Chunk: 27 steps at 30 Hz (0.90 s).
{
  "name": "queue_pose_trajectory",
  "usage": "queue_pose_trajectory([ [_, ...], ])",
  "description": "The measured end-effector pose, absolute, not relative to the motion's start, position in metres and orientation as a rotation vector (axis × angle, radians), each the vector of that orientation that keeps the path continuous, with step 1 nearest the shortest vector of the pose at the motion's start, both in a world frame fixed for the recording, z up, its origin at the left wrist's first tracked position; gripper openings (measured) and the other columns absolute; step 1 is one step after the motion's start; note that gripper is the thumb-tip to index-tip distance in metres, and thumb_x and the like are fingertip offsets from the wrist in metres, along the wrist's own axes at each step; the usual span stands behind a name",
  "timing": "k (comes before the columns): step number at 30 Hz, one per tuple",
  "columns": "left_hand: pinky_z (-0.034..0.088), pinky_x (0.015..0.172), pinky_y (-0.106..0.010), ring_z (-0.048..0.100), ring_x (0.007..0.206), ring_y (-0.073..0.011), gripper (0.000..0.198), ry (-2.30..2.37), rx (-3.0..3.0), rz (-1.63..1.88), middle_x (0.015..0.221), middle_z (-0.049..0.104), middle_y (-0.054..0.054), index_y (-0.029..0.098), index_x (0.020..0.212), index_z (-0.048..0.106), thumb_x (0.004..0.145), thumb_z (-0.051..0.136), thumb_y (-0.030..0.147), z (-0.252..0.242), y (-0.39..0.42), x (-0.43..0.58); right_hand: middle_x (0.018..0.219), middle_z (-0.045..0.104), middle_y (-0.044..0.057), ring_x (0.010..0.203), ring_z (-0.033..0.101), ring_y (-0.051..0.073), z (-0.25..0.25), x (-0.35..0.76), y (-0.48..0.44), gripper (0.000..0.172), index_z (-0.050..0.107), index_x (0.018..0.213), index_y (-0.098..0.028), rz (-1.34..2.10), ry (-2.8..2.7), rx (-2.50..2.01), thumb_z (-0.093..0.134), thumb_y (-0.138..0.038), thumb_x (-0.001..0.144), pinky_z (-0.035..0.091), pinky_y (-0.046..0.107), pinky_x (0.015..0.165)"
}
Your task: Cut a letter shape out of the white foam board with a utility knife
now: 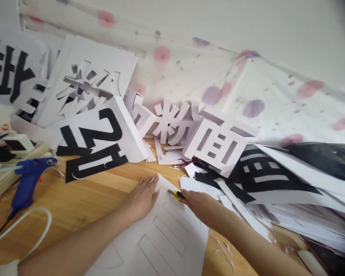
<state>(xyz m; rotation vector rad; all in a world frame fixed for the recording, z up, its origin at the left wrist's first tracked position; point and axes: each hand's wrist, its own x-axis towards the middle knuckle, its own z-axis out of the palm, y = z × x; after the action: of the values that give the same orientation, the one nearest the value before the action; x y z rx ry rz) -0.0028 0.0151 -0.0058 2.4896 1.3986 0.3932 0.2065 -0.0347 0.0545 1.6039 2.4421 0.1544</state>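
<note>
Fingers of left hand [142, 199] extended, thumb a little apart; it lies flat over left edge of sheet [191, 247], by its far corner, gripping nothing. Right hand [199, 207] curled firmly round cutter [178, 195], over sheet's far part, just right of left hand. Cutter's long axis runs roughly crosswise, blade pointing left and slightly away; whether blade touches sheet, cannot tell. Sheet lies on table [97, 199], that corner pointing away; near end out of view, long axis uncertain. Glue gun [27, 182] left of sheet, cut-out characters [217, 143] beyond it.
</note>
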Motion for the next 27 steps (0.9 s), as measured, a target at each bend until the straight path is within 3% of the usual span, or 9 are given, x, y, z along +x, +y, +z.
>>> queue_pose_trajectory([
  [20, 0.022, 0.106, -0.045, 0.033, 0.128, -0.0249, 0.049, 1.350, 2.458, 0.479, 0.138, 0.040, -0.012, 0.013, 0.135, 0.027, 0.090, 0.030, 0.030, -0.007, 0.017, -0.003, 0.064, 0.057, -0.002, 0.046, 0.055, 0.014, 0.038, 0.231, -0.048, 0.010, 0.046, 0.086, -0.021, 0.237, 2.349, 1.627, 0.037, -0.023, 0.090, 0.013, 0.026, 0.040],
  [27, 0.022, 0.106, -0.044, 0.033, 0.128, -0.0240, 0.048, 1.355, 2.463, 0.459, 0.138, 0.039, -0.011, 0.014, 0.135, 0.027, 0.090, 0.030, 0.030, -0.005, 0.016, -0.003, 0.070, 0.057, 0.000, 0.055, 0.056, 0.012, 0.056, 0.229, -0.062, 0.012, 0.048, 0.087, -0.020, 0.189, 2.372, 1.604, 0.037, -0.020, 0.091, 0.026, 0.025, 0.046],
])
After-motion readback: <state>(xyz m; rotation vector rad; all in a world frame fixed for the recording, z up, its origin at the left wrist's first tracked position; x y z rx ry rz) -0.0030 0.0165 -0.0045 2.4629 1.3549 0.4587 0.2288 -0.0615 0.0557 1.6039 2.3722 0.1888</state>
